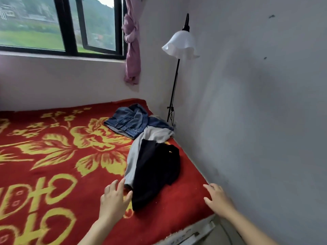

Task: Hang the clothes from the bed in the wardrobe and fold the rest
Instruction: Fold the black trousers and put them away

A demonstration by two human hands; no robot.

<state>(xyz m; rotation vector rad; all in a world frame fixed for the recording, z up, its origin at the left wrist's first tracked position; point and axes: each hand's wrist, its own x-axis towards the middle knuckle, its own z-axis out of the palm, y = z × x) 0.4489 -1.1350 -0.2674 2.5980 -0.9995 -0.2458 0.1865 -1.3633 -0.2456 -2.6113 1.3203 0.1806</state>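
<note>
Three garments: heaped at the far right of the red blanket (53,156).
Denim garment (127,121): farthest, crumpled, near the corner.
Grey garment (131,156): middle, partly under the black.
Black garment (155,172): nearest, lying over the grey.
Left hand (113,198): fingers spread, holding nothing, just beside the black cloth's near edge.
Right hand (217,197): fingers relaxed, empty, over the blanket edge by the wall (247,103).
Floor lamp (180,45): in the corner.

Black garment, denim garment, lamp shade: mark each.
black garment (155,172), head view, middle of the fabric
denim garment (129,121), head view, centre of the heap
lamp shade (180,45), head view, white front face
</note>
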